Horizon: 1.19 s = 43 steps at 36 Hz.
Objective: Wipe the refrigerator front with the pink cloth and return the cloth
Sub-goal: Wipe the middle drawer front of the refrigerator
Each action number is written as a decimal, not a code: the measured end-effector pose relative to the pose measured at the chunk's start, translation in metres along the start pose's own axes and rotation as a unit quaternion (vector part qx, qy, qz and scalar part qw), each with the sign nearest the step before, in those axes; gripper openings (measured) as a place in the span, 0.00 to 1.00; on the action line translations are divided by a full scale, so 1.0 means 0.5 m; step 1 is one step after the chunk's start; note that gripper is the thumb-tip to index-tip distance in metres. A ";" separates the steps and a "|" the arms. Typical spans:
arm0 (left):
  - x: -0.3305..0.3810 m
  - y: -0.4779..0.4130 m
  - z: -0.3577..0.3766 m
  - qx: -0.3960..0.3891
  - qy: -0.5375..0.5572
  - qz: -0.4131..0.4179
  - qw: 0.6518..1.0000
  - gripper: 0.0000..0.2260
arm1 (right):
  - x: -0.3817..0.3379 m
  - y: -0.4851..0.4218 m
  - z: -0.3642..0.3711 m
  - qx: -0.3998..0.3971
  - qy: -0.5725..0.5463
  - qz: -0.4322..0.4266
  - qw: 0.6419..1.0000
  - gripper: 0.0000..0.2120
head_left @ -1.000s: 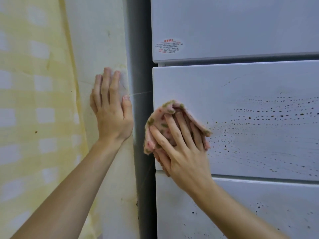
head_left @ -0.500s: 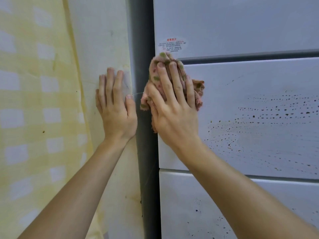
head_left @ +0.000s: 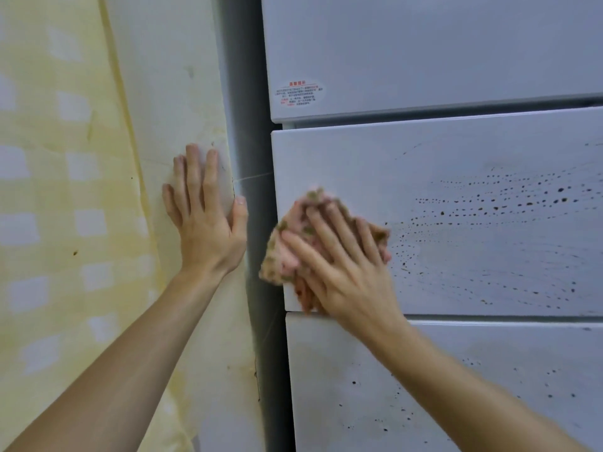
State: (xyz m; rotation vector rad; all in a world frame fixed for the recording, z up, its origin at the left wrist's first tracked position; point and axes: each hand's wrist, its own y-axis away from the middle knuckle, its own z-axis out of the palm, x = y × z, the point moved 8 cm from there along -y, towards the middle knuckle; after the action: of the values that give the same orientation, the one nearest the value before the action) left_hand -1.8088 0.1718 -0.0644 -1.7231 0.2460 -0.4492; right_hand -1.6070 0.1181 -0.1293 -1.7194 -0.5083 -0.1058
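The white refrigerator front (head_left: 473, 151) fills the right half of the head view, split into stacked door panels. Dark specks dot the middle panel's right part. My right hand (head_left: 342, 265) presses the pink cloth (head_left: 287, 252), patterned with green, flat against the left end of the middle panel, near its lower edge; the fingers lie spread and straight over the cloth. My left hand (head_left: 205, 213) rests flat on the wall left of the refrigerator, fingers straight and pointing up.
A yellowed wall (head_left: 169, 93) with a yellow checked covering (head_left: 58, 190) stands to the left. A dark gap (head_left: 251, 158) runs between wall and refrigerator. A small red-printed sticker (head_left: 300, 93) sits on the upper panel's lower left corner.
My right hand has slid the cloth down the middle panel, from its top left corner by the sticker to near its lower edge. My left hand has stayed on the wall.
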 end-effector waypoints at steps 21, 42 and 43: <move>0.056 0.040 0.002 0.037 -0.007 -0.004 0.999 0.28 | 0.024 0.110 -0.015 -0.044 -0.029 0.021 0.998 0.33; 0.242 0.019 0.022 0.048 0.139 0.074 0.986 0.25 | 0.158 -0.146 -0.095 0.117 -0.069 0.084 0.987 0.23; 0.241 0.020 0.021 0.050 0.144 0.069 0.986 0.25 | 0.152 -0.132 -0.094 0.120 -0.074 0.081 0.987 0.23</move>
State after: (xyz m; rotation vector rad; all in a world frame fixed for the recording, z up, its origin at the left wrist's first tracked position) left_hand -1.6949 0.1307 -0.0567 -1.5287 0.5399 -0.5988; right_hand -1.5549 0.1024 -0.0326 -1.5315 -0.4683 0.1936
